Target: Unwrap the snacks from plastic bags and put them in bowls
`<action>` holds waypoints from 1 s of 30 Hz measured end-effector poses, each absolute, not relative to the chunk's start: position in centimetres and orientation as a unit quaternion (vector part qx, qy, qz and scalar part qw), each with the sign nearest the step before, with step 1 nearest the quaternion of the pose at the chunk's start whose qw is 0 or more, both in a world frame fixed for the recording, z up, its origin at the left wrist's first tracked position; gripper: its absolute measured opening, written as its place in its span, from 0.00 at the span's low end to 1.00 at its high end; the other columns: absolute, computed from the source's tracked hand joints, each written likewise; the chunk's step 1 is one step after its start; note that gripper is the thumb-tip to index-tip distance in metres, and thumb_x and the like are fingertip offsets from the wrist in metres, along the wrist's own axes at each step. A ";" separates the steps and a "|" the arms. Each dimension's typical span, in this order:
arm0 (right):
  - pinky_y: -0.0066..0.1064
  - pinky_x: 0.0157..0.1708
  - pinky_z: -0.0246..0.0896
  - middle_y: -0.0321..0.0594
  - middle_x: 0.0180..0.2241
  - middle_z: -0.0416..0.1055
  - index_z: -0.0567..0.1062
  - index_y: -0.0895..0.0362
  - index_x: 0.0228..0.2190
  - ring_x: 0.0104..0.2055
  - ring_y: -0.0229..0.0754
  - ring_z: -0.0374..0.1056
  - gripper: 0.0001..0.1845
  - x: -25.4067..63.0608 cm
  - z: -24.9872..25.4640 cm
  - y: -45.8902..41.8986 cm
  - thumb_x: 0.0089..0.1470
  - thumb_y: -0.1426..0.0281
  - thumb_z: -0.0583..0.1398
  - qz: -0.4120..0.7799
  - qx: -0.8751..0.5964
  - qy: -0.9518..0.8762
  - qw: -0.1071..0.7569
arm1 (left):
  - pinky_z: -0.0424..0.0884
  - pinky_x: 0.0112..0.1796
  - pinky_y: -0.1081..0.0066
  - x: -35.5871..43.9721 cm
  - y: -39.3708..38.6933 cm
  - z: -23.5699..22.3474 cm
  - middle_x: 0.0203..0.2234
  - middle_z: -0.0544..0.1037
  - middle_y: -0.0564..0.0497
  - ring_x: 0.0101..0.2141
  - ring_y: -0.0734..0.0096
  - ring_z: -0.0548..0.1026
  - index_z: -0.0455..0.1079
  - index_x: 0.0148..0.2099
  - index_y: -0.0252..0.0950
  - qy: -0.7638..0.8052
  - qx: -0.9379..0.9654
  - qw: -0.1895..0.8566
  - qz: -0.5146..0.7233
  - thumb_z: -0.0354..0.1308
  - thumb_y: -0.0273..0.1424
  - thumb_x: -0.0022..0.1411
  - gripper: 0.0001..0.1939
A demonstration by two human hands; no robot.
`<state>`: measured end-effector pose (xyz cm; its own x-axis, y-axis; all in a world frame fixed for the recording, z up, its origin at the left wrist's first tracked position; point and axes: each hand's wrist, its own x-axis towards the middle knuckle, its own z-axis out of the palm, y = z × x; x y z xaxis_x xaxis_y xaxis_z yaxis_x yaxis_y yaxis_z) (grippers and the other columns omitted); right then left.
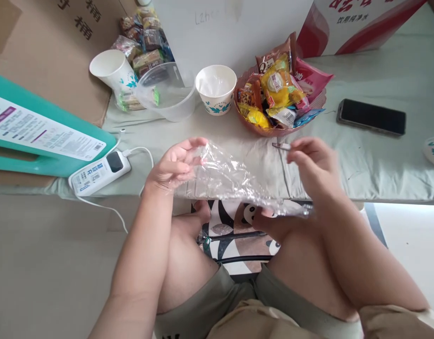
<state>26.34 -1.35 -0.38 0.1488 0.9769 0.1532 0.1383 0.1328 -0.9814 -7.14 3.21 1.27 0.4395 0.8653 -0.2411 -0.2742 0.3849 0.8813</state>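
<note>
My left hand [172, 165] pinches one edge of a clear, crinkled plastic bag [234, 176], which stretches down to the right over the table's front edge. The bag's narrow end lies near my right wrist. My right hand [314, 165] is slightly blurred, its fingers curled and thumb drawn in. At its fingertips is a small thin silvery piece [281, 146]; whether it is gripped or lies on the table I cannot tell. Beyond my hands stand a paper cup [217, 89] lined with clear plastic and a pinkish bowl [250, 127] heaped with wrapped snacks [278, 87].
A clear plastic tub [178, 106] and a tilted paper cup [109, 70] stand at the back left, beside more packaged snacks [148, 40]. A phone [372, 117] lies right. A white power bank [100, 173] with cables sits by a green jug [44, 127]. Cartons [238, 33] line the back.
</note>
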 end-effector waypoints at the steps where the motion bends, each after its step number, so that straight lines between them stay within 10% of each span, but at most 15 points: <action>1: 0.33 0.38 0.69 0.38 0.35 0.74 0.76 0.52 0.39 0.37 0.40 0.71 0.13 25.6 -0.6 -1.2 0.54 0.60 0.68 0.451 -0.489 -0.535 0.521 | 0.44 0.11 0.85 -6.9 3.0 1.1 0.48 0.78 0.45 0.32 0.73 0.74 0.81 0.46 0.42 0.357 0.411 0.757 0.362 0.69 0.24 0.37 0.28; 4: 0.37 0.46 0.73 0.43 0.46 0.76 0.74 0.51 0.47 0.45 0.43 0.74 0.25 23.1 -1.0 -1.0 0.49 0.58 0.71 0.617 -0.378 -0.568 0.394 | 0.48 0.11 0.81 -6.1 2.6 0.7 0.47 0.80 0.42 0.31 0.69 0.76 0.81 0.45 0.40 0.326 0.440 0.780 0.304 0.70 0.26 0.38 0.26; 8: 0.29 0.26 0.64 0.36 0.28 0.73 0.75 0.57 0.37 0.26 0.35 0.68 0.15 21.2 -0.6 -1.4 0.53 0.60 0.68 0.683 -0.347 -0.618 0.177 | 0.54 0.15 0.79 -5.7 2.8 0.5 0.56 0.78 0.43 0.35 0.62 0.80 0.75 0.57 0.48 0.304 0.460 0.785 0.281 0.71 0.29 0.41 0.37; 12: 0.27 0.21 0.53 0.29 0.19 0.64 0.70 0.56 0.30 0.19 0.31 0.59 0.14 20.9 -0.2 -1.7 0.56 0.58 0.63 0.627 -0.429 -0.593 0.267 | 0.67 0.24 0.75 -4.9 3.5 0.2 0.59 0.76 0.42 0.48 0.52 0.81 0.60 0.70 0.50 0.362 0.398 0.764 0.355 0.67 0.49 0.51 0.45; 18: 0.29 0.24 0.52 0.30 0.19 0.65 0.65 0.53 0.28 0.21 0.33 0.60 0.11 20.5 -0.1 -1.3 0.54 0.62 0.61 0.465 -0.584 -0.536 0.395 | 0.76 0.53 0.55 -1.0 2.4 -0.8 0.62 0.74 0.31 0.61 0.42 0.73 0.68 0.63 0.32 0.384 0.368 0.763 0.368 0.56 0.67 0.53 0.50; 24: 0.30 0.26 0.44 0.28 0.18 0.54 0.58 0.53 0.20 0.22 0.32 0.50 0.19 19.3 -0.4 -1.5 0.52 0.65 0.62 0.351 -0.637 -0.574 0.377 | 0.67 0.63 0.49 0.8 0.5 -0.8 0.68 0.68 0.34 0.66 0.37 0.67 0.69 0.64 0.36 0.394 0.434 0.735 0.340 0.75 0.54 0.43 0.50; 30: 0.31 0.27 0.44 0.28 0.18 0.51 0.56 0.53 0.20 0.24 0.33 0.48 0.19 18.6 -0.7 -1.7 0.52 0.66 0.61 0.375 -0.604 -0.587 0.386 | 0.78 0.52 0.61 0.8 0.2 -0.3 0.53 0.82 0.41 0.55 0.54 0.79 0.77 0.48 0.34 0.504 0.406 0.686 0.331 0.64 0.31 0.54 0.18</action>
<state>18.58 -1.70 -0.75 0.0288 0.9996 0.0003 0.4206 -0.0119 -0.9072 0.77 0.21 -0.26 0.2719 0.8647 -0.4223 -0.0449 0.4498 0.8920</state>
